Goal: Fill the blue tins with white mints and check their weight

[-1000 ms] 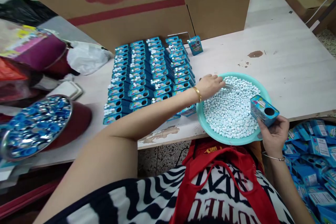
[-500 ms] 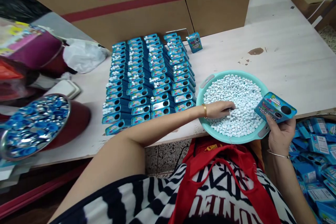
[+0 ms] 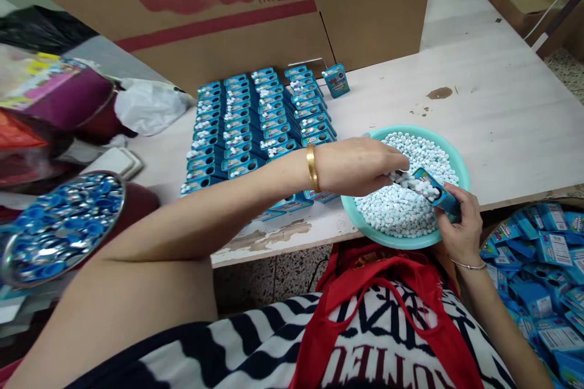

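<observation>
My left hand (image 3: 358, 164), with a gold bracelet at its wrist, is closed on what looks like a small scoop (image 3: 400, 177), mostly hidden by fingers and candies. White candies lie along it up to the round hole of a blue candy box (image 3: 444, 199). That box, tilted, is gripped in my right hand (image 3: 463, 225) over the right part of a mint-green basin (image 3: 462, 161). Small white candies (image 3: 406, 219) fill the basin. To its left, blue boxes (image 3: 237, 134) stand in rows, several with candies around their holes; my left arm covers the nearest ones.
A cardboard carton (image 3: 374, 12) borders the back of the table (image 3: 502, 103), with one blue box (image 3: 336, 81) before it. A red pot (image 3: 141, 194) of blue and silver pieces is at left, near a white bag (image 3: 148, 106). Many blue boxes (image 3: 542, 273) lie at lower right.
My left hand has lifted out of the candies, bringing some to the box's hole. My right hand has moved the box left and tilted it over the basin.
</observation>
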A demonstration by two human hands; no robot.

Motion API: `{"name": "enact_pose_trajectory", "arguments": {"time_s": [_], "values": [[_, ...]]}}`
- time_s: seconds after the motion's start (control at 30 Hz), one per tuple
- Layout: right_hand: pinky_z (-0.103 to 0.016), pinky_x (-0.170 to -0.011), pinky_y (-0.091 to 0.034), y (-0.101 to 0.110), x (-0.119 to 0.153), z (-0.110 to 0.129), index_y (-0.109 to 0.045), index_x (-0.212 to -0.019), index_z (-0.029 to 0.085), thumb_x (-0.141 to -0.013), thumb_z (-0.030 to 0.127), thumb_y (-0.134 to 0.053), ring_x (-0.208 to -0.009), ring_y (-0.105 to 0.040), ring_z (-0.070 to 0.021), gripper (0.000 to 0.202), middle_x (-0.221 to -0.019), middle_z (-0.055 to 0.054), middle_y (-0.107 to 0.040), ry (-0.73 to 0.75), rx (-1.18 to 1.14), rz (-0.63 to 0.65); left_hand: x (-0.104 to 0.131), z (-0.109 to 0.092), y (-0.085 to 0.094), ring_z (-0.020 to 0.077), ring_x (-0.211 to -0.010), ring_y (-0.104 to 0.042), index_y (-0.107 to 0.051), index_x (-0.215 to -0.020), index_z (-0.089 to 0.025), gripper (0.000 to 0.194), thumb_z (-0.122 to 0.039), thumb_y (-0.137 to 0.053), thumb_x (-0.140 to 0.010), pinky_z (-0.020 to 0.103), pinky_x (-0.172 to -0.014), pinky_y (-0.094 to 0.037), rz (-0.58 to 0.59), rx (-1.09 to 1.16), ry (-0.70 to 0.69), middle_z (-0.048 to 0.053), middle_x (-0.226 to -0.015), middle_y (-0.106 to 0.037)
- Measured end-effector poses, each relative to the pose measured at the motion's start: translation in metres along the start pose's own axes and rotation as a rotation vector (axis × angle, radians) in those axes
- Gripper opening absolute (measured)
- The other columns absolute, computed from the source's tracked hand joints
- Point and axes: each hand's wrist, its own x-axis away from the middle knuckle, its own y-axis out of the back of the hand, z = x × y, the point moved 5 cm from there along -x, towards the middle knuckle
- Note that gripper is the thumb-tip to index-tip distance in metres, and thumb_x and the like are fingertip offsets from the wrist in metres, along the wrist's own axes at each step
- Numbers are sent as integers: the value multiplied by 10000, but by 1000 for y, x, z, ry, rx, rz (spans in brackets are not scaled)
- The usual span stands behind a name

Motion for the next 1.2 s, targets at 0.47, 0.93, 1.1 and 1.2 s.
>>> {"name": "enact_pose_trajectory", "arguments": {"time_s": [0.47, 0.93, 1.1, 1.2], "values": [[-436, -1018, -486, -1, 8, -12, -586, -1261, 245, -827, 226, -679, -1154, -622, -255, 443, -1241, -85, -653, -122, -72, -65, -3, 17, -3, 173, -833, -571, -597, -1006, -191, 143, -211, -465, -952, 302, -780, -439, -101, -228, 142, 44, -907, -617], [-361, -888, -526, -2, 8, -30, -610, -1169, 193, -767, 328, -783, -991, -658, -214, 458, -1086, -68, -668, -234, -99, -185, -33, 46, -163, 183, -959, -579, -473, -1173, -164, 264, -153, -456, -910, 285, -851, -454, 113, 301, 119, 94, -1113, -617], [-355, -870, -531, -1, 7, -31, -599, -1155, 184, -755, 327, -792, -946, -653, -201, 467, -1039, -59, -663, -267, -133, -201, -8, 45, -123, 172, -898, -568, -497, -1107, -154, 204, -260, -485, -934, 281, -808, -456, 27, 451, -9, 99, -1044, -625], [-376, -908, -525, -3, 5, -26, -600, -1187, 200, -791, 306, -754, -1031, -655, -227, 438, -1123, -78, -666, -226, -90, -170, 10, 41, -85, 159, -890, -568, -507, -1111, -159, 198, -263, -482, -943, 270, -793, -452, -44, 408, -39, 96, -1037, -631]]}}
